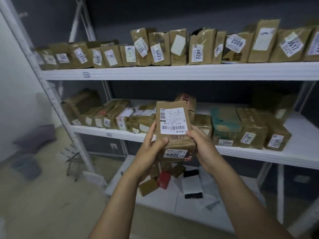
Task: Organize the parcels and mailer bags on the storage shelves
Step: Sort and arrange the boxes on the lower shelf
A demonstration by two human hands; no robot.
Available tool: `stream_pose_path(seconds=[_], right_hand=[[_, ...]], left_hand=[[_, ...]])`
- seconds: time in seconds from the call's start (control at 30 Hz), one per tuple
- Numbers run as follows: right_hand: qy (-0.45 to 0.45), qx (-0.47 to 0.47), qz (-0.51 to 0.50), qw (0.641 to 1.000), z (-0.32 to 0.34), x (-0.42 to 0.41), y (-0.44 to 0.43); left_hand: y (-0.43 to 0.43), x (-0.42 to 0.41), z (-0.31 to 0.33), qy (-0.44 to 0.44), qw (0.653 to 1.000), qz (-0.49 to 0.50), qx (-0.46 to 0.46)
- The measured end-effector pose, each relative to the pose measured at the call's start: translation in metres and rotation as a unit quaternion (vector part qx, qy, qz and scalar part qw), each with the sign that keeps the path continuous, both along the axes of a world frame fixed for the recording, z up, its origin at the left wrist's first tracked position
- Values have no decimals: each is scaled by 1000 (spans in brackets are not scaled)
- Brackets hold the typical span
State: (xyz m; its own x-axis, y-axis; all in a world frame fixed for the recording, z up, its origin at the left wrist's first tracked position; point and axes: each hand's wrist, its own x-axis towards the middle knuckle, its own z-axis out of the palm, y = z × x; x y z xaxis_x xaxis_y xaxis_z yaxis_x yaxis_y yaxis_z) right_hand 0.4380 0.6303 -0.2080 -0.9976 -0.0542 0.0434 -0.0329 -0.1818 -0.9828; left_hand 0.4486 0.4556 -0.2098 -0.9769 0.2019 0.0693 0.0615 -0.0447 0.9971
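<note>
A white shelving unit (172, 71) fills the wall ahead. Its upper shelf carries a long row of brown parcels (202, 47) standing on edge, numbered labels facing out. Its middle shelf holds flat parcels (252, 128), grouped towards both ends. On its bottom shelf, small boxes (148, 186) and white mailer bags (191, 185) lie in a loose heap. In front of the middle shelf, a parcel labelled 3004 (174, 133) is held upright, with the left hand (151, 149) and right hand (202, 142) both wrapped around its lower sides.
</note>
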Motion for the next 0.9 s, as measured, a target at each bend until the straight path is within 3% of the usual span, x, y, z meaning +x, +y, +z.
stream_pose_path(seconds=[0.13, 0.27, 0.5, 0.63, 0.9], right_hand=[[27, 113, 3, 993, -3, -24, -62], [63, 212, 37, 975, -9, -57, -111], [81, 225, 75, 968, -11, -148, -188], [108, 247, 109, 957, -9, -202, -234], [137, 451, 82, 878, -30, -279, -295]], left_hand=[[-50, -5, -8, -14, 992, 125, -25], [-97, -29, -18, -30, 983, 183, -10], [-178, -97, -9, -11, 981, 187, -44], [-219, -141, 2, 3, 959, 278, -58], [-308, -212, -9, 65, 894, 426, -120]])
